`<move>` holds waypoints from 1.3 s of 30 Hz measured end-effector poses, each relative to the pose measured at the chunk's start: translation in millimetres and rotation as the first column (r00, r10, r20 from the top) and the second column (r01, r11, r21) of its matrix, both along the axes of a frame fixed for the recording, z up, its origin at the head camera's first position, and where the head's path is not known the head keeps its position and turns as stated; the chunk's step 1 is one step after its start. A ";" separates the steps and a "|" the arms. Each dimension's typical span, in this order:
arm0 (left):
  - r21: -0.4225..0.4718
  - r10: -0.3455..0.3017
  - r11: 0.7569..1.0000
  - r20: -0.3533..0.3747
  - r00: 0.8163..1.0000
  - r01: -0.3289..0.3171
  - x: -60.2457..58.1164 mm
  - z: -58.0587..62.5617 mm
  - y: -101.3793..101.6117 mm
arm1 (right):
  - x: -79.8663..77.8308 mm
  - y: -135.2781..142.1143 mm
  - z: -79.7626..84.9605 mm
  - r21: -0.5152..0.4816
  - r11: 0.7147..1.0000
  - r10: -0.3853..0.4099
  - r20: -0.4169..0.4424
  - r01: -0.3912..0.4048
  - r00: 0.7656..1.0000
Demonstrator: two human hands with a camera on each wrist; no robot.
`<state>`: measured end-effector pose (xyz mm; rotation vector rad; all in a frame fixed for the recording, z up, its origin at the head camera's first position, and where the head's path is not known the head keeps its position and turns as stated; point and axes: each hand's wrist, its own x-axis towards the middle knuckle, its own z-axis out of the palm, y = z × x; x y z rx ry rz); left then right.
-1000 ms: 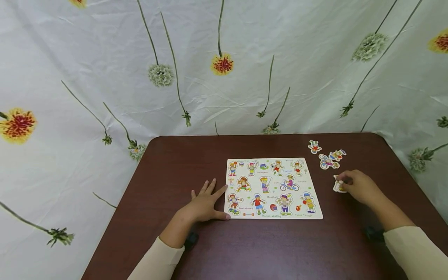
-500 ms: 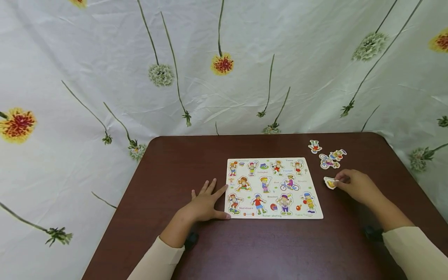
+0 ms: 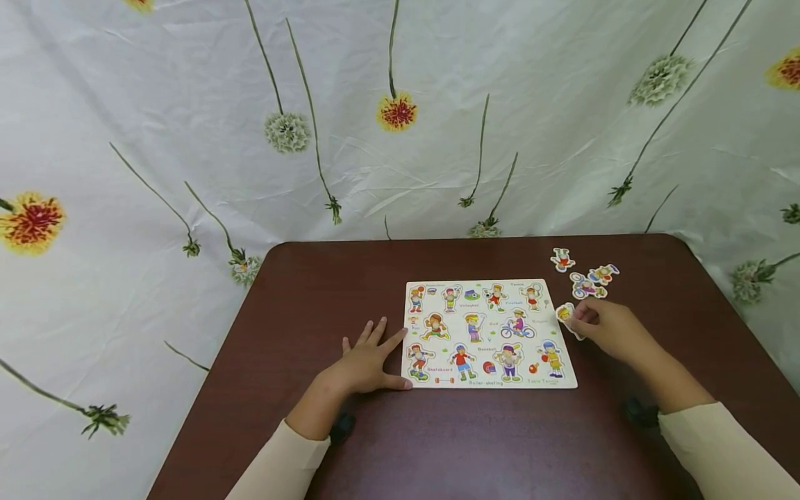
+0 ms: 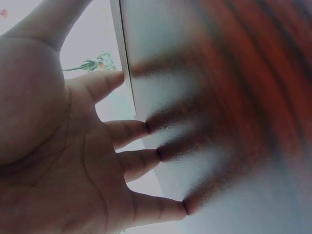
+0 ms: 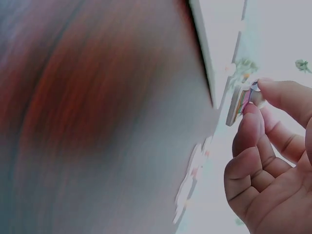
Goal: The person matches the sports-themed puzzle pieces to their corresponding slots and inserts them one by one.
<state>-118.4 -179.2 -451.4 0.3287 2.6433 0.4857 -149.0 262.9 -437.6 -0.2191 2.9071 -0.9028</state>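
- Head view: flat, white-edged piece with a yellow-haired figure has moved left to the right edge of the white rectangular board, seemingly nearing its figures.
- Left wrist view: left hand spreads wide, fingertips on the dark-brown worktop.
- Right wrist view: right hand pinches the piece, fingers bent.

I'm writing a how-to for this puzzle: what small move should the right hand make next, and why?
Probably a short shift left, bringing the puzzle piece over the board: the right hand pinches it at the board's right edge, while the left hand rests, fingers spread, at the left edge, perhaps steadying the board. Which outline the piece fits, I cannot tell.
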 end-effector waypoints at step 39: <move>0.007 -0.006 1.000 0.004 1.000 0.006 -0.5 1.7 1.2 | -4.5 -111.9 -11.3 -0.252 0.967 0.061 0.075 -0.040 0.995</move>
